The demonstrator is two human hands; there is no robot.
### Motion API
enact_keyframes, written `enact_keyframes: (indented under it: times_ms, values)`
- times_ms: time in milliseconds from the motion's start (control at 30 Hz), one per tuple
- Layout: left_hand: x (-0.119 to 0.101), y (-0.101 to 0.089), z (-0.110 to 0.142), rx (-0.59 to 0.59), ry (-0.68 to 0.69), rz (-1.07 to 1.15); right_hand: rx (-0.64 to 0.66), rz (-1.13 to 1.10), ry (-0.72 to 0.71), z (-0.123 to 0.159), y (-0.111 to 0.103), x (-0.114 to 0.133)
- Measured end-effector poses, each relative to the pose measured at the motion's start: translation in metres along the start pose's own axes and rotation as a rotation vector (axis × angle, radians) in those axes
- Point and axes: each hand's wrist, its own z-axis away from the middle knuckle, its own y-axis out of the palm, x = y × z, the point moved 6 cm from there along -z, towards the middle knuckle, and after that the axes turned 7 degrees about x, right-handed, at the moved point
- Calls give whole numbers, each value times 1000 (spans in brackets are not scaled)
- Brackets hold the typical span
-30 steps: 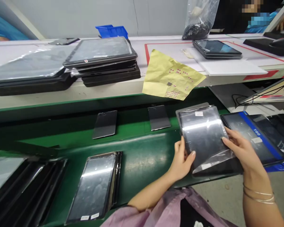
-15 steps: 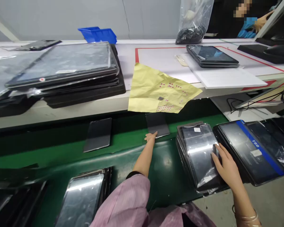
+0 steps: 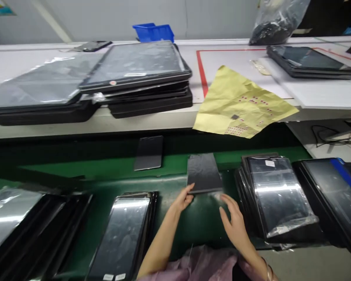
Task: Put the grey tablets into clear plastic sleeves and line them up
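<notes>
My left hand (image 3: 183, 198) grips the near left corner of a dark flat tablet (image 3: 204, 171) in a thin clear wrap, over the green belt's front edge. Close to the tablet's near right corner, my right hand (image 3: 234, 218) has thumb and fingers apart and holds nothing. To its right stands a stack of wrapped tablets (image 3: 277, 187) with a glossy top. Another dark tablet (image 3: 149, 153) lies farther back on the green belt (image 3: 105, 166). Left of my left arm is a stack of glossy screens (image 3: 123, 230) with small white labels.
A white shelf behind the belt carries large wrapped screens (image 3: 140, 64), a blue bin (image 3: 154, 32) and dark tablets (image 3: 310, 62). A yellow sheet (image 3: 242, 105) hangs over its edge. More wrapped screens (image 3: 23, 222) lie at far left, and a blue-striped device (image 3: 336, 195) at far right.
My left hand has drawn the dark tablet toward me off the back of the belt. My right hand has left the right stack and come over beside that tablet. The view has turned left.
</notes>
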Motion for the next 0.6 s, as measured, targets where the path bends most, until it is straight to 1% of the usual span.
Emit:
enact_keyframes:
  times_ms: [33,67,100,167,200,233,267,333,400,467,533,600]
  values:
    - [18,-4,21,7,-90,36,-34,-4,108,-6,12,-24]
    - [36,-6,43,12,-168,68,-39,-8,182,-11,24,-45]
    - [52,-6,63,12,-229,95,-22,-18,242,-14,33,-65]
    - [77,-3,96,10,-313,125,63,-36,307,-15,49,-95]
    - [86,-1,105,3,-338,128,100,-40,330,-12,54,-107]
    - [92,-1,110,-9,-352,125,121,-37,347,-8,57,-116]
    - [94,-2,109,-28,-359,120,121,-25,362,-3,57,-123]
    - [90,-15,92,-98,-356,117,76,22,390,7,54,-137]
    - [74,-39,59,-202,-339,142,15,84,421,16,48,-150]
    - [50,-73,19,-336,-304,197,-34,149,457,24,39,-163]
    - [21,-111,-21,-495,-236,264,-62,200,499,32,30,-174]
    - [-4,-143,-53,-599,-185,327,-73,242,530,39,25,-178]
